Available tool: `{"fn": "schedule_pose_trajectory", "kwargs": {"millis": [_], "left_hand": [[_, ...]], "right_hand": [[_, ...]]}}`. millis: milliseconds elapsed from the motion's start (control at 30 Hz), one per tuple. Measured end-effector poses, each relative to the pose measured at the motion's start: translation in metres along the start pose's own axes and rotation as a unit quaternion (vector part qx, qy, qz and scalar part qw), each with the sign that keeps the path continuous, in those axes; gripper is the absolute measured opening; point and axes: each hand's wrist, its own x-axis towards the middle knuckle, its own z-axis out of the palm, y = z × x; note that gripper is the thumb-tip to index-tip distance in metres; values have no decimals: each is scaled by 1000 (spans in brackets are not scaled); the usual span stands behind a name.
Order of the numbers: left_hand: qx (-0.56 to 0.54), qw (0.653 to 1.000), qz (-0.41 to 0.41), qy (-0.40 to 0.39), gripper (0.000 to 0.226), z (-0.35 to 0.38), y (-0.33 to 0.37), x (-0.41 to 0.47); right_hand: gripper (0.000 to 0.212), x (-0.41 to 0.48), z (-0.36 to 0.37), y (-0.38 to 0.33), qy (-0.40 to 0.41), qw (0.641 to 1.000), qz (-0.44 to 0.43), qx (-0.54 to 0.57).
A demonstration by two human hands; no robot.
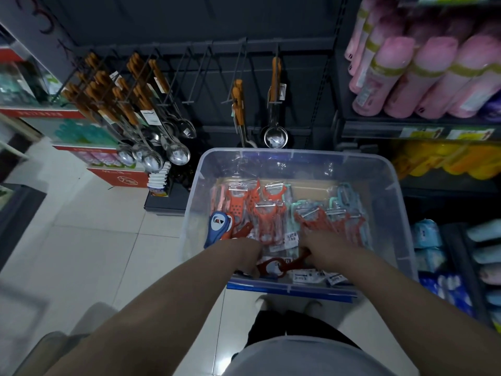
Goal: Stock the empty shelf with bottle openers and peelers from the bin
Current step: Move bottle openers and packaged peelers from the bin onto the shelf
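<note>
A clear plastic bin (390,202) stands on the floor in front of me, holding several packaged red and teal peelers (267,215) and a blue bottle opener (218,226). Both my hands reach into its near end. My left hand (248,252) and my right hand (324,248) each grip an end of a red bottle opener (279,264) lying near the front wall. Above the bin, the dark pegboard carries several empty hooks (200,74).
Wood-handled ladles and spoons (151,126) hang on the left hooks, and two more utensils (275,109) hang above the bin. Pink rolls (423,71) and yellow goods fill the shelves on the right. Pale tiled floor (95,240) lies to the left.
</note>
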Motion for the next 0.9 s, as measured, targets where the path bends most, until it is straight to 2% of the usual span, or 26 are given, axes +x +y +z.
{"fn": "schedule_pose_trajectory", "kwargs": {"millis": [200,333,467,533,600,733,900], "left_hand": [[63,997,8,-46,41,-5,11,9],[84,996,2,-15,43,-1,15,4],[106,994,12,5,30,-4,14,2],[98,994,4,42,25,-11,11,-2],[55,993,-24,105,23,-22,6,-10],[-42,961,-103,254,27,-36,-12,-22],[-110,940,-148,289,27,-25,-29,-30]], "right_hand": [[11,-8,-1,7,19,1000,4,12],[11,-11,1,11,44,998,22,26],[10,-14,-1,10,55,997,28,46],[6,-13,-3,9,54,997,18,56],[12,-8,-4,4,34,997,1,73],[20,7,0,-17,-8,994,-61,95],[28,35,22,-50,-85,993,-80,31]]}}
